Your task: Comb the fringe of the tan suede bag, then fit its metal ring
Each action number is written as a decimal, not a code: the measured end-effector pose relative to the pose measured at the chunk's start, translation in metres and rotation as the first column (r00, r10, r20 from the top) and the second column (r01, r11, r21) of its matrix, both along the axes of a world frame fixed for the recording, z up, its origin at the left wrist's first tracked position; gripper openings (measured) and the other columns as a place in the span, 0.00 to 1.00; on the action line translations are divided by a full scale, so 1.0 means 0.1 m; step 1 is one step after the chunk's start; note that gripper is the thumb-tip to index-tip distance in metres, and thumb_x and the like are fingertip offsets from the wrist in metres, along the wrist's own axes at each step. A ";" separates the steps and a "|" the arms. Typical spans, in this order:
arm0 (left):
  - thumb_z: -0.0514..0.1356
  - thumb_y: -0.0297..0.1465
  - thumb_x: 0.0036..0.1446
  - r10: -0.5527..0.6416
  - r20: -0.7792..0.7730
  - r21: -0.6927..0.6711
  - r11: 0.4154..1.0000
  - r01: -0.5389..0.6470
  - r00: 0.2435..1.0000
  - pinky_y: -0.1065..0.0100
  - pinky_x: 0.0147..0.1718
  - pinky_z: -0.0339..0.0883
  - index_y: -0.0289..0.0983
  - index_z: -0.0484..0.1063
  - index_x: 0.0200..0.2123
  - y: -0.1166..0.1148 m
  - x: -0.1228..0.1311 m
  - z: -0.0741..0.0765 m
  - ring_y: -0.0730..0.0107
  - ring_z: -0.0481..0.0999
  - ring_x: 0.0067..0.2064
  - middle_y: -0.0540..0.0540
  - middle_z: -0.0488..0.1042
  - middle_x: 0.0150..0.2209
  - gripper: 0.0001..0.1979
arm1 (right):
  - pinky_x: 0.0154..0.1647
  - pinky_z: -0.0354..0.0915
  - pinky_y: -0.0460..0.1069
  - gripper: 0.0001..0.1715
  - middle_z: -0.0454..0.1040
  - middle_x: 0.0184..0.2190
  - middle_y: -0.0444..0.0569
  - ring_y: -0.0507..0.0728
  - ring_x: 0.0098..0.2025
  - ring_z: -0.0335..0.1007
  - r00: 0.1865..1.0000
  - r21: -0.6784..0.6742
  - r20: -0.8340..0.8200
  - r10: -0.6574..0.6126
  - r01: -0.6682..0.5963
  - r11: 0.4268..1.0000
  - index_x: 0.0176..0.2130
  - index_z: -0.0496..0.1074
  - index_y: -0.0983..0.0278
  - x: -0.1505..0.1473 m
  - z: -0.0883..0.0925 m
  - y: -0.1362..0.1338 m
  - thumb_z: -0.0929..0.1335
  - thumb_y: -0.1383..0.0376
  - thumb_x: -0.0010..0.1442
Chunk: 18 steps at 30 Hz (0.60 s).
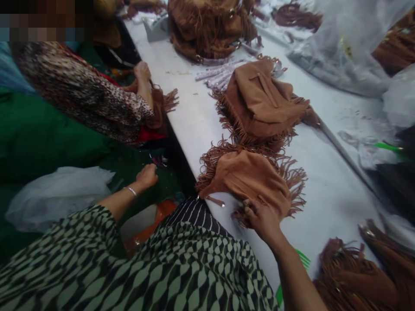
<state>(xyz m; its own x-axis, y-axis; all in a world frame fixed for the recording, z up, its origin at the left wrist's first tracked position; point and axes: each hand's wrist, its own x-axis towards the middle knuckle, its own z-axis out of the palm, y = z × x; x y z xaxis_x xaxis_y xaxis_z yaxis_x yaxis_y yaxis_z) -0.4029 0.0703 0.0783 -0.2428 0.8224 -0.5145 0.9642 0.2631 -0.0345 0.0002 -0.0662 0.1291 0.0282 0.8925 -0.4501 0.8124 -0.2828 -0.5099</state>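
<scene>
The right hand [261, 220] is closed on the near fringe of a tan fringed bag [248, 179]; the bag lies just ahead of it, long side across the desk [333, 203]; the left hand [146, 177], farther off, is curled beyond the desk edge; its grip is unclear.

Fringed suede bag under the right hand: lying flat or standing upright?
Lying flat: the fringed suede bag rests on the white table, fringe splayed, right hand at its edge.
</scene>
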 end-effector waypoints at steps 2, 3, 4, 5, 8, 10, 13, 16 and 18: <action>0.60 0.32 0.49 0.029 -0.023 -0.047 0.998 -0.030 0.999 0.52 0.48 0.61 0.32 0.63 0.52 -0.07 -0.10 -0.09 0.45 0.67 0.54 0.32 0.69 0.51 0.26 | 0.44 0.56 0.56 0.14 0.77 0.31 0.49 0.58 0.38 0.71 0.930 -0.066 0.254 0.264 -0.256 0.965 0.38 0.73 0.61 -0.09 -0.02 0.02 0.60 0.62 0.62; 0.59 0.32 0.50 0.031 -0.015 -0.074 0.997 -0.032 0.999 0.50 0.49 0.60 0.32 0.64 0.52 -0.11 -0.11 -0.12 0.44 0.67 0.53 0.32 0.70 0.50 0.24 | 0.44 0.55 0.57 0.16 0.77 0.29 0.49 0.59 0.37 0.71 0.884 -0.096 0.330 0.330 -0.317 0.944 0.36 0.74 0.61 -0.15 -0.02 0.03 0.59 0.62 0.63; 0.57 0.31 0.51 0.024 0.009 -0.096 0.995 -0.023 1.000 0.50 0.50 0.60 0.33 0.66 0.51 -0.15 -0.10 -0.16 0.46 0.68 0.53 0.33 0.71 0.49 0.22 | 0.44 0.54 0.58 0.18 0.76 0.28 0.50 0.59 0.37 0.70 0.840 -0.101 0.398 0.370 -0.361 0.927 0.34 0.74 0.62 -0.21 -0.02 0.04 0.59 0.61 0.64; 0.55 0.29 0.53 0.010 0.044 -0.113 0.994 -0.005 0.999 0.51 0.51 0.59 0.35 0.66 0.51 -0.20 -0.07 -0.19 0.48 0.68 0.53 0.35 0.71 0.48 0.20 | 0.44 0.53 0.58 0.19 0.76 0.28 0.51 0.60 0.37 0.70 0.802 -0.079 0.453 0.389 -0.399 0.914 0.32 0.75 0.62 -0.27 -0.01 0.06 0.58 0.61 0.64; 0.57 0.26 0.50 -0.045 0.169 -0.132 0.989 0.068 0.985 0.52 0.56 0.54 0.40 0.57 0.59 -0.36 0.11 -0.28 0.51 0.59 0.61 0.39 0.64 0.58 0.32 | 0.44 0.53 0.57 0.15 0.76 0.40 0.55 0.62 0.43 0.67 0.752 0.083 0.519 0.406 -0.517 0.852 0.40 0.75 0.63 -0.45 0.00 0.17 0.60 0.67 0.61; 0.61 0.28 0.46 -0.067 0.260 -0.158 0.981 0.111 0.963 0.51 0.56 0.53 0.41 0.50 0.63 -0.48 0.27 -0.32 0.49 0.53 0.63 0.39 0.58 0.62 0.40 | 0.47 0.53 0.56 0.22 0.70 0.52 0.52 0.63 0.51 0.62 0.731 0.186 0.491 0.474 -0.619 0.763 0.52 0.69 0.61 -0.58 -0.04 0.28 0.61 0.71 0.59; 0.61 0.34 0.47 -0.063 0.425 -0.226 0.958 0.173 0.903 0.60 0.49 0.62 0.40 0.63 0.55 -0.64 0.50 -0.35 0.56 0.68 0.54 0.42 0.70 0.52 0.30 | 0.57 0.46 0.58 0.30 0.60 0.61 0.47 0.64 0.61 0.49 0.658 0.280 0.466 0.592 -0.744 0.607 0.60 0.59 0.58 -0.75 -0.18 0.50 0.61 0.71 0.60; 0.59 0.36 0.50 -0.038 0.563 -0.251 0.944 0.214 0.826 0.71 0.34 0.65 0.36 0.74 0.37 -0.79 0.72 -0.35 0.70 0.74 0.33 0.49 0.76 0.30 0.13 | 0.58 0.41 0.62 0.23 0.62 0.59 0.50 0.65 0.62 0.46 0.591 0.252 0.461 0.662 -0.802 0.541 0.56 0.64 0.60 -0.85 -0.31 0.74 0.60 0.68 0.62; 0.59 0.36 0.49 -0.022 0.621 -0.230 0.951 0.209 0.784 0.73 0.29 0.62 0.34 0.73 0.27 -0.89 0.85 -0.34 0.73 0.69 0.26 0.51 0.71 0.22 0.10 | 0.56 0.41 0.63 0.17 0.70 0.52 0.52 0.64 0.59 0.52 0.571 0.188 0.449 0.688 -0.813 0.551 0.47 0.70 0.62 -0.88 -0.33 0.90 0.58 0.68 0.63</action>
